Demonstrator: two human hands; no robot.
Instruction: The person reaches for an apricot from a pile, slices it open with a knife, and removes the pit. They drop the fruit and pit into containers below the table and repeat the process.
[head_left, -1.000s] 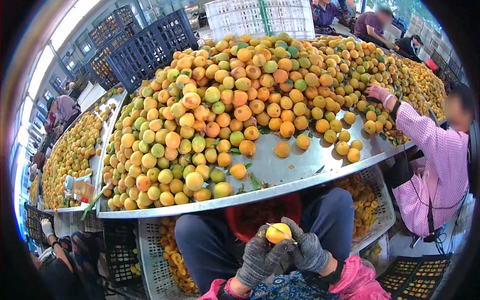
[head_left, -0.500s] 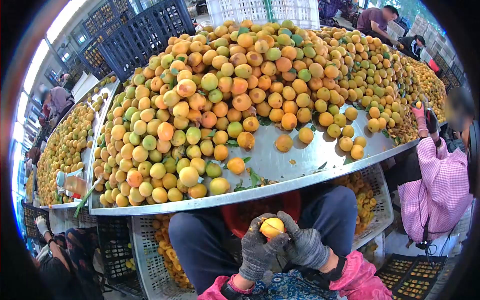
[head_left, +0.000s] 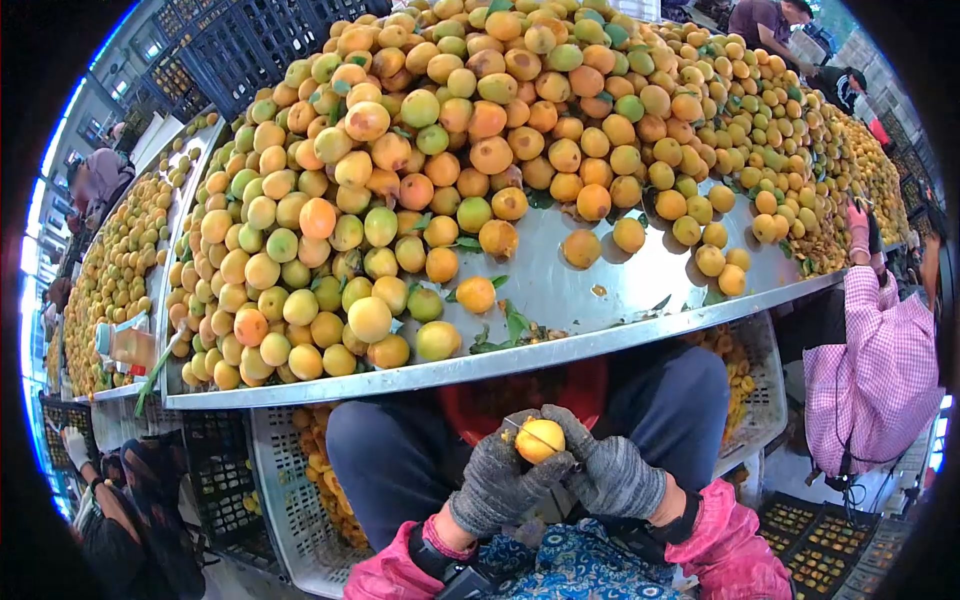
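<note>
In front of my lap I hold one yellow apricot [head_left: 541,441] between both hands. My left hand [head_left: 500,480], in a dark grey knitted glove, is closed around its left side and underside. My right hand [head_left: 615,472], gloved alike, is closed with its fingers against the fruit's right side. A thin dark line, like a narrow blade, crosses the apricot's top; I cannot tell which hand holds it. Just beyond the hands, a red basin [head_left: 592,390] sits between my knees, partly hidden under the table edge.
A large heap of apricots [head_left: 420,190] covers much of the metal table [head_left: 570,310]. White crates [head_left: 280,500] of opened apricots stand at both sides of my legs. A person in a pink checked sleeve [head_left: 880,330] works at right. Black crates [head_left: 815,540] lie on the floor.
The view has tilted down and shifted slightly. My hands have turned the apricot, and a thin line across its top now shows more clearly. Both hands stay closed on it.
</note>
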